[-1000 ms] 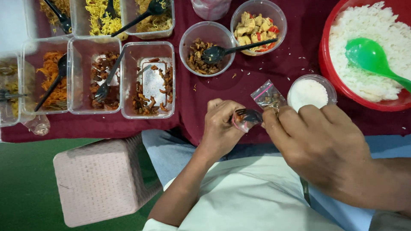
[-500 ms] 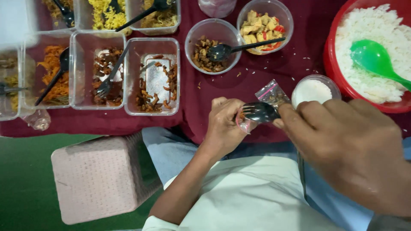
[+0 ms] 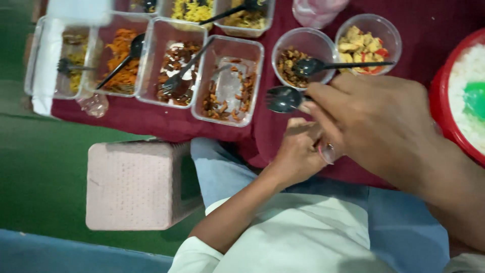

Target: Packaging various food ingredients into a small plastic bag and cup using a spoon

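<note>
My right hand [image 3: 376, 119] grips a black plastic fork [image 3: 283, 99], its head held over the maroon cloth next to a clear rectangular tub of fried brown pieces [image 3: 228, 81]. My left hand [image 3: 298, 151] sits below it at the table's near edge, pinching a small clear plastic bag [image 3: 327, 152] that is mostly hidden under my right hand. A round tub of dark brown bits with a black spoon [image 3: 299, 63] stands just beyond the fork.
Several clear tubs of orange, yellow and brown food with black forks [image 3: 126, 60] line the maroon table. A round tub of tofu chunks [image 3: 366, 43] and a red basin of white rice with a green scoop [image 3: 467, 96] stand right. A pink stool [image 3: 134, 184] stands on green floor.
My right hand has lifted the fork out of the small bag and carried it left and away, toward the tubs. The view has swung left. My left hand still holds the bag.
</note>
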